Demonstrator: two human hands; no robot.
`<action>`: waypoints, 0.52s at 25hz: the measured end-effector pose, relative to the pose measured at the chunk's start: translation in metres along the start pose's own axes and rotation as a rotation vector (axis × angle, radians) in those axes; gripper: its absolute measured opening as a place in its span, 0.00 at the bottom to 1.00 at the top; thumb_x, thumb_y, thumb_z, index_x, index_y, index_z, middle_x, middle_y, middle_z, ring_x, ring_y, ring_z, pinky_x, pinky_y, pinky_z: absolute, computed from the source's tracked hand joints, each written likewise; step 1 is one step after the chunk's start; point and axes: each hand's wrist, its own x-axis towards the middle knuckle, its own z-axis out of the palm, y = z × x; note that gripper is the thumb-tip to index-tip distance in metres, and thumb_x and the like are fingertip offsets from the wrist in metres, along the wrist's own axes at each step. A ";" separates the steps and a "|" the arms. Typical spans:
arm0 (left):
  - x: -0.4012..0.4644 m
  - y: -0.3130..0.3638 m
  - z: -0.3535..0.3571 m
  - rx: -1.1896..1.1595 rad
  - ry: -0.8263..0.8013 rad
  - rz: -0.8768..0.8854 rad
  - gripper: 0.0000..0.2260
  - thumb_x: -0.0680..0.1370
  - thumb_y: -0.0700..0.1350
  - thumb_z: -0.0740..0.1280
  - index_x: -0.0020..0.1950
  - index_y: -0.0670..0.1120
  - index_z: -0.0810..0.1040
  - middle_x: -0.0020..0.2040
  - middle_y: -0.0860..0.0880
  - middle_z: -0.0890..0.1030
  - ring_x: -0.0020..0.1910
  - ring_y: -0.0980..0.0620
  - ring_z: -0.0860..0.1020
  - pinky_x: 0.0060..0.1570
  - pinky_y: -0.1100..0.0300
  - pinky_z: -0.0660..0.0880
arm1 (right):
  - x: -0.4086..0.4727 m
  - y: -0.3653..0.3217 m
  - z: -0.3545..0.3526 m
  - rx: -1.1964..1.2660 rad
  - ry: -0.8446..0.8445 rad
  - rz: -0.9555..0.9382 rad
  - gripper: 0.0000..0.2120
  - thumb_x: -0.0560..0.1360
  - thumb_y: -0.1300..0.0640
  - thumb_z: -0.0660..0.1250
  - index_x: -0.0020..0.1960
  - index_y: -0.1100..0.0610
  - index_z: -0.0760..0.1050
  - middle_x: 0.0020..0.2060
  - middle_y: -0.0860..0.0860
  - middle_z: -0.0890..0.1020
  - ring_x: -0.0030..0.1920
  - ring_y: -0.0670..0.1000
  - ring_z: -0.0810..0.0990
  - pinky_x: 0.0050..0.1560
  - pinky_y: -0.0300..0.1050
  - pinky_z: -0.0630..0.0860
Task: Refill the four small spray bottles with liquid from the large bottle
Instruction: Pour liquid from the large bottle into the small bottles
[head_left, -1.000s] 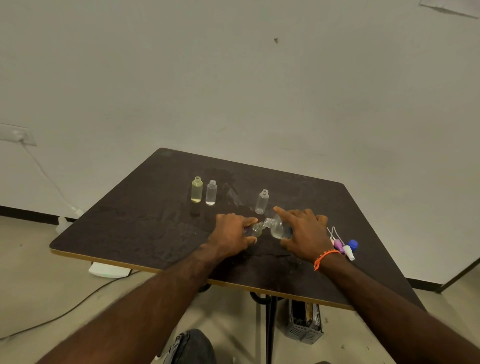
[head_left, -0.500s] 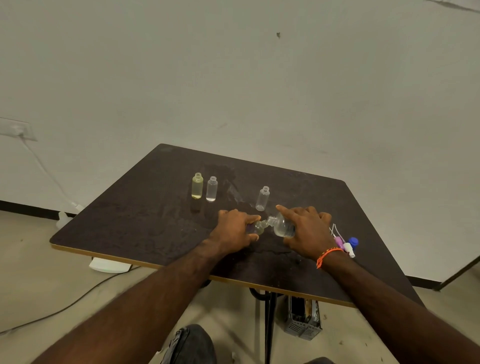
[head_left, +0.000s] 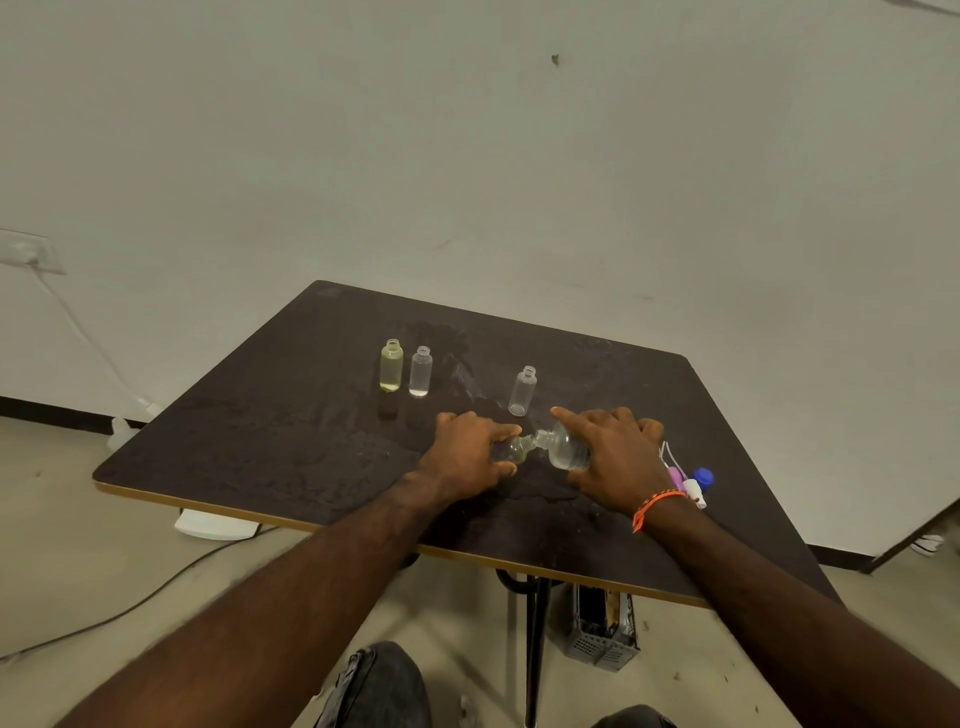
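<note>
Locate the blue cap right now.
In the head view, the blue cap lies on the table near its right edge, just right of the right hand, beside a white spray top and a pink one.

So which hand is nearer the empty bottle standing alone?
Right. The right hand, tilting the large bottle, has its forefinger just beside the lone bottle; the left hand sits farther left.

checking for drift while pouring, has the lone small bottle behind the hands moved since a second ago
No. The lone small bottle keeps the same spot relative to the two bottles at left and the table edge.
</note>
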 end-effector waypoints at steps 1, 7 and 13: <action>0.000 0.000 0.000 0.005 -0.001 0.004 0.28 0.79 0.56 0.74 0.78 0.56 0.73 0.68 0.55 0.82 0.72 0.50 0.73 0.70 0.50 0.59 | 0.000 -0.001 0.000 -0.004 0.002 -0.002 0.40 0.71 0.39 0.70 0.78 0.38 0.56 0.70 0.44 0.73 0.67 0.53 0.68 0.61 0.55 0.60; 0.002 -0.003 0.002 -0.003 0.007 0.015 0.27 0.78 0.56 0.74 0.77 0.56 0.74 0.66 0.55 0.83 0.70 0.51 0.74 0.69 0.51 0.59 | 0.002 -0.002 -0.003 -0.009 -0.006 -0.009 0.40 0.71 0.39 0.71 0.78 0.39 0.56 0.70 0.45 0.73 0.67 0.53 0.67 0.62 0.56 0.61; 0.001 -0.003 0.001 -0.016 0.006 0.023 0.27 0.78 0.56 0.74 0.77 0.55 0.74 0.67 0.55 0.83 0.70 0.51 0.74 0.70 0.51 0.59 | 0.002 -0.003 -0.005 -0.041 0.003 -0.025 0.40 0.71 0.39 0.71 0.78 0.38 0.56 0.70 0.45 0.73 0.67 0.53 0.68 0.61 0.56 0.62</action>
